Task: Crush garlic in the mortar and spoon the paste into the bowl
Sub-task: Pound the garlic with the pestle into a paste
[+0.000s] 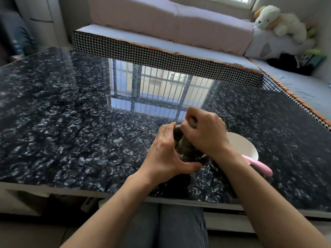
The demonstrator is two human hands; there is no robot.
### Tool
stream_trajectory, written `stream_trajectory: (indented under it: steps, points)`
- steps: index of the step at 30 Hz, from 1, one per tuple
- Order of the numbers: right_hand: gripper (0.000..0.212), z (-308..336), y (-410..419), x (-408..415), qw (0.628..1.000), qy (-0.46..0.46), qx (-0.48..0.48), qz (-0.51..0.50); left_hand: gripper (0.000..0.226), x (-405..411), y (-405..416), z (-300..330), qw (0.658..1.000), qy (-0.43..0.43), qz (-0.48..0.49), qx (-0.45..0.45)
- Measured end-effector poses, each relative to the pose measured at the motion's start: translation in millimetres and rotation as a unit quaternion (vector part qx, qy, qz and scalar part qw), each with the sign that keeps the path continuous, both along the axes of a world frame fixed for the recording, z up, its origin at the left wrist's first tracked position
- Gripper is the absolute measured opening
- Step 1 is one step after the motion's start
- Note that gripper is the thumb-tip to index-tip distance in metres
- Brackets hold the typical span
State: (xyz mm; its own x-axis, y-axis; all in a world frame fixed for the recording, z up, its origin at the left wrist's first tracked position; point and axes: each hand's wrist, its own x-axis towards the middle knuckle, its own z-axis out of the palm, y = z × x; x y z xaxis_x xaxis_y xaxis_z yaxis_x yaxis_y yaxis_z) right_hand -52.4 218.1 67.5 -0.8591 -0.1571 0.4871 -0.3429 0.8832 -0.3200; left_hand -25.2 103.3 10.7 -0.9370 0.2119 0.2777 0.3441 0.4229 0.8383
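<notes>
Nearest to you are your two knees in grey trousers [172,228], under the edge of the worktop [71,140]. Your two bare arms reach over that edge.

Your left hand [164,154] wraps its fingers [188,166] around the dark mortar [200,161], thumb on the near side, the other fingers on the far rim. Your right hand [206,133] is shut in a fist around the brown pestle [185,146]. The pestle points down into the mortar, just past your left fingers. Your hands hide the inside of the mortar, so you cannot tell what is in it.

Just right of your right fingers sits one white bowl [245,149]. The part that shows looks bare. One pink handle [259,167] lies next to the bowl, partly under your right wrist.

The worktop is black, shiny and speckled, and a window shines in it. Beyond your fingers is a sofa [161,54] with a black-and-white checked edge and a pale cushion. Far right sits one fluffy white toy [279,22].
</notes>
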Motion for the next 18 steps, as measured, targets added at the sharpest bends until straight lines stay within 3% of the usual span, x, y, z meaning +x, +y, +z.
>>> stream_trajectory:
  steps: [4,10,18]
  points:
    - [0.014,22,9,-4,0.992,0.075,-0.096,-0.013,0.129,1,-1,-1,1.000,-0.008,0.013,0.009]
    - [0.013,2,-11,0,1.000,0.012,0.008,0.016,0.126,-1,0,-3,1.000,-0.001,0.022,0.000]
    - [0.015,26,2,4,0.996,0.068,-0.052,0.001,0.125,-1,-2,-4,1.000,-0.002,0.015,-0.001]
